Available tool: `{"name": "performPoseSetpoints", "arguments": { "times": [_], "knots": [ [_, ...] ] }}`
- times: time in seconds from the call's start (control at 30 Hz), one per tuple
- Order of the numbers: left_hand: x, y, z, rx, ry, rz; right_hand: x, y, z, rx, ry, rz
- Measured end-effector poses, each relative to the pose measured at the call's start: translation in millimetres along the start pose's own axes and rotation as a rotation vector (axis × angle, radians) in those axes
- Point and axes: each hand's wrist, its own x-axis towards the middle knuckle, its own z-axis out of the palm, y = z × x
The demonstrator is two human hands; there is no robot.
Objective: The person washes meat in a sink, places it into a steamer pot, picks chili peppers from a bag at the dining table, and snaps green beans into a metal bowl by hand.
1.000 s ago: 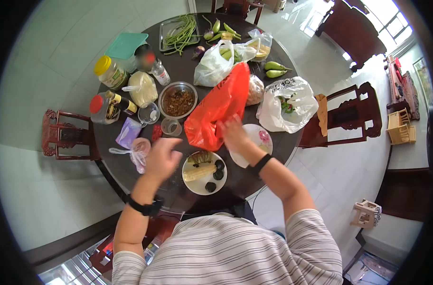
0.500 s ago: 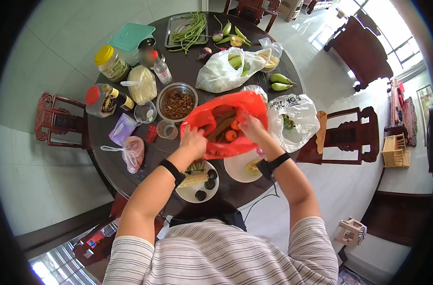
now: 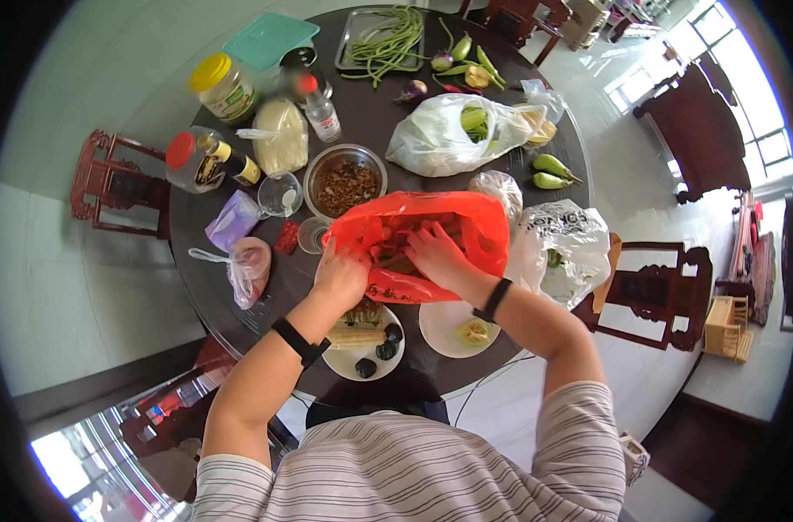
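Note:
A red plastic bag [image 3: 379, 209] stands at the near middle of the table, its mouth facing up. My left hand [image 3: 340, 277] pinches the bag's near left rim. Inside the mouth is my right hand [image 3: 440, 259], its fingers stretched and slightly apart over the contents; the fingertips are partly hidden. Those contents are mostly covered and too unclear to name. In front of the bag sit a white plate [image 3: 349, 364] with corn and dark round items, and a second white plate [image 3: 444, 335] bearing a pale yellow piece.
Left of the bag are a steel bowl [image 3: 314, 193] of brown bits, a clear cup [image 3: 310, 233], bottles and jars. Behind it lie a white bag [image 3: 423, 143] of green vegetables and a tray [image 3: 349, 54] of long beans. Another white bag [image 3: 579, 235] is at right.
My right hand has gone from the bag's right rim into its mouth, covering the tomatoes seen before. My left hand still grips the rim. The view has shifted slightly.

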Motion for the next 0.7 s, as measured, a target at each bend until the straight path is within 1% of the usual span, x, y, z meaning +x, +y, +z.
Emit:
{"name": "performPoseSetpoints", "arguments": {
  "times": [0.03,0.07,0.1,0.13,0.2,0.23,0.27,0.3,0.33,0.4,0.43,0.47,0.5,0.57,0.6,0.63,0.67,0.7],
  "knots": [
    [1,0,2,-0.079,0.08,-0.043,-12,-3,-5,-0.126,0.174,-0.111],
    [1,0,3,-0.157,0.161,-0.084,-21,-10,-7,0.017,-0.126,-0.071],
    [2,1,4,-0.162,0.161,-0.096,-27,-13,-7,0.155,-0.427,-0.024],
    [2,1,4,-0.183,0.158,-0.101,-31,-10,6,0.152,-0.431,-0.034],
    [2,1,2,-0.207,0.155,-0.107,-36,-6,35,0.606,-0.385,0.049],
    [2,0,0,-0.158,0.082,-0.08,-28,-2,23,0.605,-0.386,0.047],
    [2,0,-2,-0.109,0.009,-0.054,-13,5,12,0.48,-0.385,0.034],
    [2,0,-1,-0.109,0.009,-0.057,3,12,4,0.356,-0.383,0.019],
    [0,0,1,-0.138,-0.028,-0.038,17,16,38,0.638,-0.177,0.146],
    [-2,2,-2,-0.162,-0.065,-0.021,40,17,45,0.917,0.042,0.27],
    [-3,4,-10,-0.144,-0.125,-0.008,52,15,-10,1.274,-0.09,0.551],
    [-4,4,-16,-0.124,-0.183,0.005,60,13,-44,1.622,-0.233,0.838],
    [-5,4,-16,-0.118,-0.182,0.003,67,9,-31,1.624,-0.228,0.833],
    [-10,3,-16,-0.241,-0.124,-0.046,78,0,18,1.48,0.261,0.738],
    [-11,1,-14,-0.24,-0.127,-0.048,79,1,33,1.483,0.26,0.736],
    [-12,-3,-10,-0.258,-0.057,-0.04,77,5,37,1.472,0.118,0.751],
    [-13,-7,-7,-0.275,0.015,-0.029,75,9,41,1.464,0.051,0.758],
    [-14,-8,-9,-0.273,0.019,-0.03,73,13,38,1.453,-0.017,0.762]
  ]
}}
